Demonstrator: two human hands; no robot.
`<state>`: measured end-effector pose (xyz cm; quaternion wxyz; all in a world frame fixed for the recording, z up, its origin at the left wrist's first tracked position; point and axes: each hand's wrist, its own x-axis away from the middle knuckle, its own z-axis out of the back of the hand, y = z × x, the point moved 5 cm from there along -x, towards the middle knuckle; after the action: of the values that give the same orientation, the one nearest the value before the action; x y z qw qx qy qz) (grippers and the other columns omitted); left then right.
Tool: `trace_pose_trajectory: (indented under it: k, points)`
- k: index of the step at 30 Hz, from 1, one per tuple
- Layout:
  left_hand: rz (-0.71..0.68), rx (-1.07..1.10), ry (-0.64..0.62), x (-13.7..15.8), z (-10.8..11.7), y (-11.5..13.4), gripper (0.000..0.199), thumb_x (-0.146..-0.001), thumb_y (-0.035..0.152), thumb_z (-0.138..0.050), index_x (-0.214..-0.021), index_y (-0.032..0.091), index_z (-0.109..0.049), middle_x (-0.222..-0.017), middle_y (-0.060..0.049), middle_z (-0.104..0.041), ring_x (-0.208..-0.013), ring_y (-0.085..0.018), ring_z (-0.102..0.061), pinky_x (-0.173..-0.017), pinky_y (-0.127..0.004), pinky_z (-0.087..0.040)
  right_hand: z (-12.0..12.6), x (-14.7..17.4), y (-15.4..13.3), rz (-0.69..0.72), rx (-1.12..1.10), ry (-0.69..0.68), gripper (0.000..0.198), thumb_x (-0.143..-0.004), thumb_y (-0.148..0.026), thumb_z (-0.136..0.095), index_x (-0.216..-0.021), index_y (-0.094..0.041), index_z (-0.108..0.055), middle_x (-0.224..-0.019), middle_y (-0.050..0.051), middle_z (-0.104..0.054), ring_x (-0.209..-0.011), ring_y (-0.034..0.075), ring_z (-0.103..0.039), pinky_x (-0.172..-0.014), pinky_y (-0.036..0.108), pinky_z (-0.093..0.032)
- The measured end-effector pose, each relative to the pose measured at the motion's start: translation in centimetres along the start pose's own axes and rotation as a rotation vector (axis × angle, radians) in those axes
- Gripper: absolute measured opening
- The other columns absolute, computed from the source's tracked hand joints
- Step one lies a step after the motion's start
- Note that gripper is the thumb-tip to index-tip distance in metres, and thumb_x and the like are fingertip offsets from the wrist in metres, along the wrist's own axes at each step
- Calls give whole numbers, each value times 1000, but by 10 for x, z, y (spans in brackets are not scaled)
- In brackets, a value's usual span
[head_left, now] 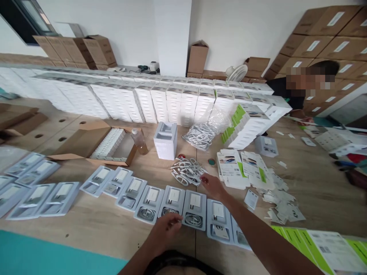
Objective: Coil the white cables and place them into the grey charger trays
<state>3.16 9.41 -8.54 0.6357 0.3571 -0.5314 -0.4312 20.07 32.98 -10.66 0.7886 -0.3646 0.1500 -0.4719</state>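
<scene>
My right hand [213,186] reaches to the edge of a pile of coiled white cables [185,172], its fingers pinched at a cable there. My left hand [168,228] hovers at the lower end of a white tray [165,196], thumb and fingers loosely apart; it partly covers the cable in that tray. Beside it, another tray [187,212] holds a white rectangular block and a coiled cable [193,220]. The tray [210,210] to the right has a block and a small printed card [220,231] instead. Several similar trays run leftward in a row.
Behind the pile stand a stack of trays [166,147], a bag of cables [200,135] and a bottle [139,141]. An open carton [129,158] holds white blocks. Printed box sleeves [232,168] and loose cards [283,206] lie right. A co-worker [298,101] is at far right.
</scene>
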Motion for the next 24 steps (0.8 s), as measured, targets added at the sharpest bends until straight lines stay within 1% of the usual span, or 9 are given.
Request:
trace_pose_trajectory:
  k: [2,6,9,11,13,16,19,21,24]
  points:
    - [72,223,-4,-12,-6,3,31,-86,43,-58,-101,18,-68,-94,-7,-70,-87,-19,-63,-76,-30,-48,2,6,-3,-37,-146,48,21,-77,-28,-59,-94,-16,-64,-79,4,-69,-74,18,-64,-70,29,-49]
    - [192,675,-6,-45,-22,24,47,-81,53,-63,-115,20,-59,-118,-12,-64,-102,-23,-63,-77,-32,-52,-7,25,-24,-71,-381,151,38,-81,-42,-57,-105,-12,-61,-84,8,-71,-72,20,-66,-63,30,-51]
    - [173,847,-41,-70,-30,47,45,-81,53,-63,-115,25,-56,-118,-8,-63,-100,-21,-63,-76,-34,-53,-18,45,-54,-47,-485,178,35,-79,-39,-60,-104,-14,-64,-86,8,-72,-73,20,-67,-66,32,-53]
    - [146,856,-45,-84,-31,56,42,-79,52,-65,-109,23,-58,-104,-5,-66,-88,-17,-64,-70,-30,-53,-26,56,-76,37,-485,134,27,-77,-30,-62,-100,-17,-68,-87,6,-73,-77,21,-67,-73,34,-53]
    - [144,824,-4,-96,-28,56,41,-76,49,-69,-104,21,-58,-91,-2,-66,-77,-14,-62,-65,-26,-50,-29,63,-89,121,-439,108,26,-78,-23,-58,-100,-21,-70,-92,4,-74,-83,20,-67,-81,35,-52]
    - [149,754,68,-105,-18,49,46,-73,48,-70,-109,22,-57,-87,0,-65,-71,-12,-61,-57,-21,-44,-27,60,-80,78,-379,206,29,-81,-23,-52,-105,-20,-68,-99,6,-72,-85,20,-67,-83,36,-53]
    - [166,699,71,-105,-6,45,46,-74,48,-66,-109,20,-56,-78,2,-62,-59,-8,-56,-47,-17,-31,-27,45,-58,6,-345,296,43,-71,-19,-57,-113,-15,-63,-108,10,-69,-76,19,-65,-81,40,-54]
    - [175,681,34,-100,1,47,40,-74,47,-60,-101,18,-57,-72,3,-59,-52,-7,-51,-43,-18,-24,-32,35,-54,18,-335,286,51,-65,-15,-59,-116,-14,-62,-111,11,-68,-72,18,-64,-80,40,-55]
    - [184,639,-17,-86,13,53,33,-73,47,-51,-86,17,-54,-65,2,-57,-47,-8,-46,-41,-20,-16,-33,27,-65,37,-353,264,47,-71,-17,-55,-117,-15,-61,-110,11,-68,-75,17,-65,-79,38,-55]
